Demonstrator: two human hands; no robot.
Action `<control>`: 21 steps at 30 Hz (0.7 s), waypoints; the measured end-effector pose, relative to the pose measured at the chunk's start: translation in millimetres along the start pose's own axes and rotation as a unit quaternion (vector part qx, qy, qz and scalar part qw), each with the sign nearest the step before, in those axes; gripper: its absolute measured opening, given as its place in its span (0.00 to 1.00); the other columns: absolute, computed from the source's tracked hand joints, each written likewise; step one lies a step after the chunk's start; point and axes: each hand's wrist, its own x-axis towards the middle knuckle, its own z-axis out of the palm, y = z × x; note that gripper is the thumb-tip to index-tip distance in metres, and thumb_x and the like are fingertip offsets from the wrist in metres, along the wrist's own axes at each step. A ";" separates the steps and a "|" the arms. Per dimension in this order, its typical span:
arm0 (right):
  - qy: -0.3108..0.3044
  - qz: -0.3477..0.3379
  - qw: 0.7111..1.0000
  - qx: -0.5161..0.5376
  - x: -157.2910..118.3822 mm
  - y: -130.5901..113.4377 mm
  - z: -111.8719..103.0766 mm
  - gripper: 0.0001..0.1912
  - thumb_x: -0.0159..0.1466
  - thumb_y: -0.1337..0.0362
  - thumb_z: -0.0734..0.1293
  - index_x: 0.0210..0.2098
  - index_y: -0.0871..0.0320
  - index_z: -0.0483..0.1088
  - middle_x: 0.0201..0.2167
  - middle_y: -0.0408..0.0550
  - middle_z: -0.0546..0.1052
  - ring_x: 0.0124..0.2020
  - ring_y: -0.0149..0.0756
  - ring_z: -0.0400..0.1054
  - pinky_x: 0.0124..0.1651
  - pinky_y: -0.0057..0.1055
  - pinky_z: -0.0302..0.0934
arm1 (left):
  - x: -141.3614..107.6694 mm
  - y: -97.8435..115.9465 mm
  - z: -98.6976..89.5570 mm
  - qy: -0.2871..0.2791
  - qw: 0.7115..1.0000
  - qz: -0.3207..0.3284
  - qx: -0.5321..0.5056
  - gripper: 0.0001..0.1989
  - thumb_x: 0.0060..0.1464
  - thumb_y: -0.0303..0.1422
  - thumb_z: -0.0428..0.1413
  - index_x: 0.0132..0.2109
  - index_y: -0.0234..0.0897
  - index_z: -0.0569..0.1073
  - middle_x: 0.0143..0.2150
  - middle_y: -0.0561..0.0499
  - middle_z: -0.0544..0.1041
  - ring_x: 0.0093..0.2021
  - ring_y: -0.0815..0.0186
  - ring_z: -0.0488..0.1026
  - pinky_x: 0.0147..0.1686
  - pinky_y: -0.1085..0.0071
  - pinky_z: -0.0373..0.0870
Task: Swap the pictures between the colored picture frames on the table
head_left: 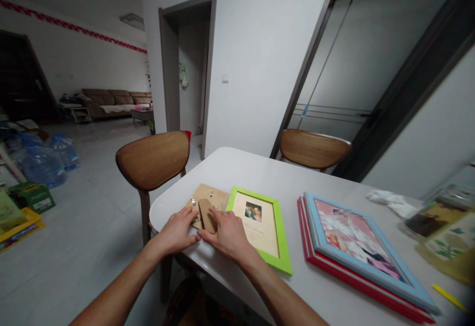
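Note:
A brown backing board (pixel 221 198) with metal clips lies near the left end of the white table (pixel 237 165). Its narrow brown stand piece (pixel 206 212) lies between my hands. My left hand (pixel 177 231) rests on the board's left side, fingers spread. My right hand (pixel 227 232) touches the stand piece from the right, its thumb and fingers apart, and overlaps the edge of a green picture frame (pixel 282 237). That frame lies flat, with a small photo (pixel 253 211) on its cream sheet. Both thumbs come close together at the board's near edge.
To the right is a stack with a blue frame (pixel 356 247) above red frames (pixel 309 254). Beyond it are white tissue (pixel 391 202), a bag (pixel 451 247) and a yellow object (pixel 449 296). Wooden chairs (pixel 154 160) stand at the table's left and far sides.

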 end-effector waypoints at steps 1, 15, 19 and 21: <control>-0.005 -0.004 1.000 -0.012 1.4 -4.5 4.1 0.32 0.49 0.47 0.61 0.50 0.56 0.59 0.39 0.53 0.70 0.42 0.44 0.60 0.42 0.37 0.49 | -1.8 -3.4 2.2 -0.002 1.000 -0.007 0.004 0.30 0.42 0.35 0.54 0.54 0.36 0.58 0.58 0.42 0.57 0.58 0.56 0.52 0.53 0.59 0.52; 0.154 -0.035 0.974 0.161 -5.4 22.1 -36.2 0.19 0.55 0.63 0.58 0.46 0.57 0.66 0.41 0.50 0.69 0.43 0.36 0.61 0.47 0.33 0.53 | 9.8 11.1 -19.2 0.230 0.972 0.040 -0.035 0.19 0.49 0.32 0.51 0.50 0.36 0.61 0.57 0.44 0.59 0.57 0.62 0.55 0.55 0.63 0.54; 0.142 0.014 0.975 0.170 -26.3 50.2 -59.9 0.19 0.53 0.63 0.58 0.43 0.56 0.68 0.42 0.49 0.70 0.44 0.36 0.61 0.48 0.34 0.54 | 18.3 47.8 -8.8 0.187 0.977 0.071 -0.077 0.21 0.47 0.29 0.54 0.50 0.33 0.61 0.55 0.40 0.61 0.55 0.61 0.58 0.54 0.64 0.56; 0.123 0.040 0.978 0.164 -39.2 68.6 -66.6 0.18 0.52 0.62 0.58 0.42 0.56 0.69 0.41 0.49 0.70 0.43 0.37 0.62 0.48 0.34 0.54 | 20.5 65.6 5.3 0.145 0.981 0.084 -0.101 0.23 0.45 0.28 0.55 0.50 0.33 0.61 0.55 0.40 0.61 0.55 0.59 0.58 0.54 0.62 0.57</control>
